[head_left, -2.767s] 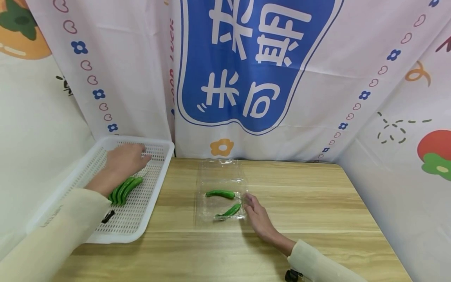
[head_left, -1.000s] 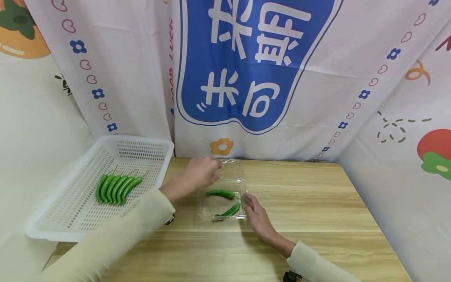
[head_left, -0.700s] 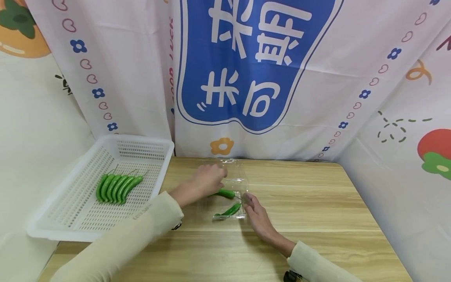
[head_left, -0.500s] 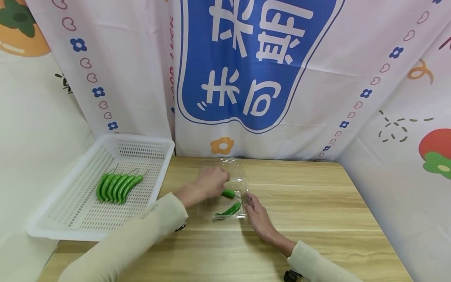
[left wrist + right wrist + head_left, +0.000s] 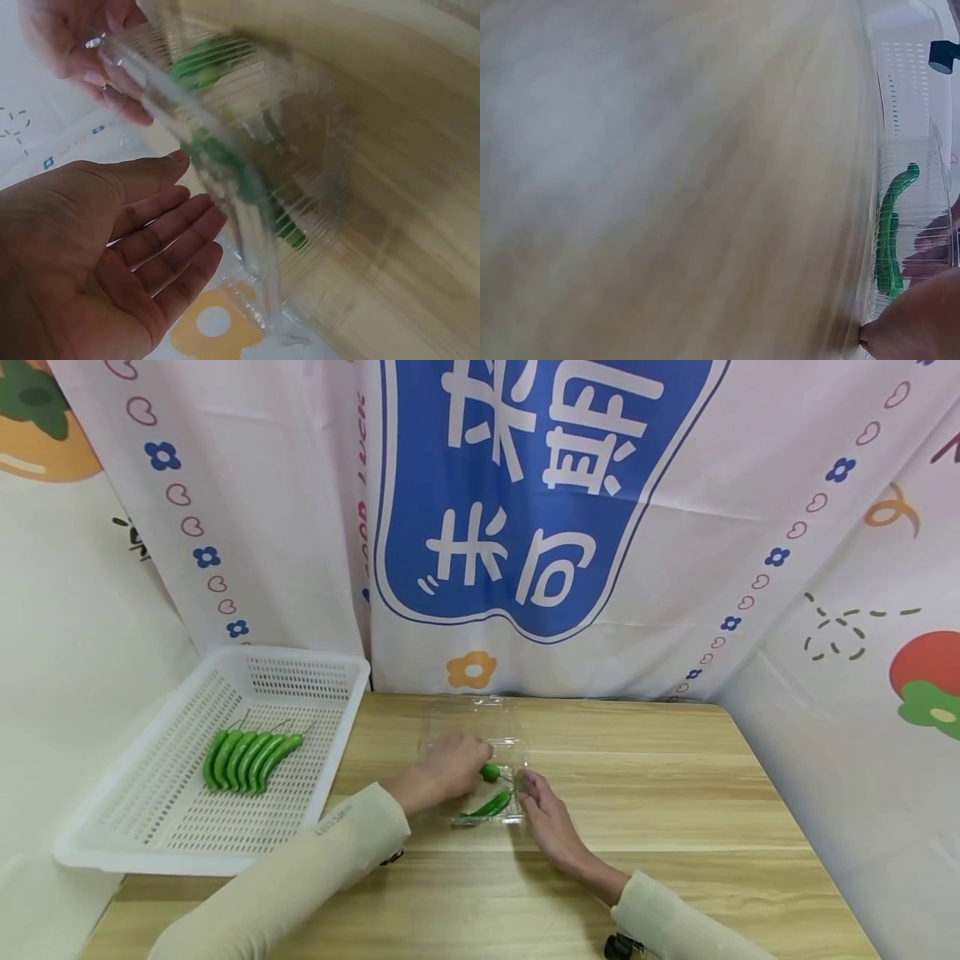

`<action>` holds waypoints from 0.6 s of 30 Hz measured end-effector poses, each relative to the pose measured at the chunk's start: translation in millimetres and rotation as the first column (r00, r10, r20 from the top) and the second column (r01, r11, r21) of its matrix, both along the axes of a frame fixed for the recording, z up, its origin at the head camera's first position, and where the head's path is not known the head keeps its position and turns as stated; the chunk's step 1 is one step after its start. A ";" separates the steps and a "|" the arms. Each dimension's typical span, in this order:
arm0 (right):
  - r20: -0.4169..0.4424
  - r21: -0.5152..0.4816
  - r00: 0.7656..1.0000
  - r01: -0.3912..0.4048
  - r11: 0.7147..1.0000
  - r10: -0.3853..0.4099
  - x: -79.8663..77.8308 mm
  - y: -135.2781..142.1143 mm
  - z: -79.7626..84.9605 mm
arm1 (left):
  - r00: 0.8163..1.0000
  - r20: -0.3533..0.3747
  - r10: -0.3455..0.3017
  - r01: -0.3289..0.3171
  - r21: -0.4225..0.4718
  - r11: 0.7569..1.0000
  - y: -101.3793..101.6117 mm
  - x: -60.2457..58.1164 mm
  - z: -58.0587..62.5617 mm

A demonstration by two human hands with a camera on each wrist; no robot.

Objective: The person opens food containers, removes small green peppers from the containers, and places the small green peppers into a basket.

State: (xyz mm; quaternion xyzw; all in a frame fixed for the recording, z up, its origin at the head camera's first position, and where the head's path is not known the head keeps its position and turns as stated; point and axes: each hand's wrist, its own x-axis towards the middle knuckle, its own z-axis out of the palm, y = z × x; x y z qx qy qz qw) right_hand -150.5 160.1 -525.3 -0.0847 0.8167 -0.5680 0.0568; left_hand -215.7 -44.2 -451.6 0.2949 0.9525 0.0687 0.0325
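Note:
A clear plastic box (image 5: 480,718) stands with its lid raised, two green chili peppers inside. The far chili pepper (image 5: 490,772) is partly covered by my left hand (image 5: 453,767), which hovers over the box's left side. In the left wrist view that hand (image 5: 112,232) has loosely extended fingers, its thumb near the transparent wall, and nothing visible between them. The near chili pepper (image 5: 491,804) lies uncovered. My right hand (image 5: 551,822) holds the box's right edge; in the right wrist view part of it (image 5: 922,319) appears beside the clear wall.
A white perforated basket (image 5: 341,739) at the left contains a row of several green chili peppers (image 5: 247,762). A printed cloth (image 5: 420,664) hangs along the back edge of the wooden table (image 5: 637,777).
My left hand has left the basket and moved right to the box, then drifted slightly further right and nearer over the far chili pepper. My right hand has stayed at the box's edge.

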 end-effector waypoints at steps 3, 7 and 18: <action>-0.001 0.004 1.000 0.000 1.000 0.000 -0.4 0.4 -0.2 | 1.000 0.001 -0.003 0.003 -0.007 1.000 0.7 1.7 -2.1; 0.002 0.010 1.000 0.000 1.000 0.000 -0.9 0.4 -1.1 | 1.000 0.001 0.003 -0.003 -0.011 1.000 0.9 2.1 -4.9; -0.010 0.004 1.000 -0.006 1.000 0.006 -0.9 1.4 -1.7 | 0.998 -0.052 -0.022 0.020 -0.046 0.999 -0.8 1.2 -10.0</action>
